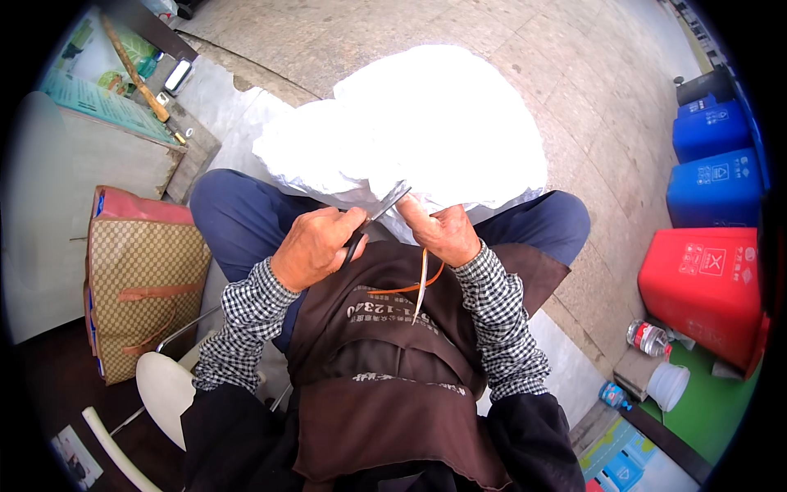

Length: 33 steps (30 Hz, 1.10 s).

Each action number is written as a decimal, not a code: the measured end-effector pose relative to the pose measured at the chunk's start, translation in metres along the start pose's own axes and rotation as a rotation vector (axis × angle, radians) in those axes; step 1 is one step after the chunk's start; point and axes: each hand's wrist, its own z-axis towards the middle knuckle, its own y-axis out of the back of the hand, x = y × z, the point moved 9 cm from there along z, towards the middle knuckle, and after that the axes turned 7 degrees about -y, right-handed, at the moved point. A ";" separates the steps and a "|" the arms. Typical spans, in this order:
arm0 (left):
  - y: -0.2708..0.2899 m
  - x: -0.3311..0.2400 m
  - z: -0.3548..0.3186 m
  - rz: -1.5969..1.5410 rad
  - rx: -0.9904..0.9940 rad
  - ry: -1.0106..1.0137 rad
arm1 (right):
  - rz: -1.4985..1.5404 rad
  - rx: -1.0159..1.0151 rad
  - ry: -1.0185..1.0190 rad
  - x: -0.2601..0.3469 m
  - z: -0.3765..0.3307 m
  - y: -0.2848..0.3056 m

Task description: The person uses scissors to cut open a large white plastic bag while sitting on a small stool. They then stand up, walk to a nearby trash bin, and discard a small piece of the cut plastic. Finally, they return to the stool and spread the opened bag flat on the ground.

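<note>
My left hand [313, 248] is closed round the black handle of a pair of scissors [387, 203], whose blades point up and to the right. The blade tips come close to the fingers of my right hand [445, 236]. That hand pinches narrow strips: an orange strip [403, 290] and a white strip [422, 285] hang below it over my brown apron [393, 344]. Just beyond both hands, a big white plastic bag [443, 123] bulges between my knees. Glare hides most of its detail, and what the fingertips grip at its near edge is unclear.
A patterned tote bag [147, 271] stands at my left, near a white chair [164, 389]. Along the right are a red bin [697, 287] and blue bins [711, 189], with a plastic bottle [648, 336] close by. A wooden-handled tool [135, 74] lies at the far left.
</note>
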 end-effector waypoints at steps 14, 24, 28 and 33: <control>0.000 0.006 0.009 -0.183 -0.011 -0.010 | 0.179 0.120 -0.156 -0.009 0.020 0.002; -0.034 -0.017 -0.015 -0.410 0.123 0.068 | -0.047 0.026 -0.087 -0.044 -0.002 -0.007; -0.025 -0.021 -0.010 -0.399 0.122 0.066 | -0.148 -0.028 0.018 -0.040 0.004 -0.006; -0.024 -0.028 -0.010 -0.449 0.134 0.172 | -0.097 -0.010 -0.036 -0.054 0.000 -0.013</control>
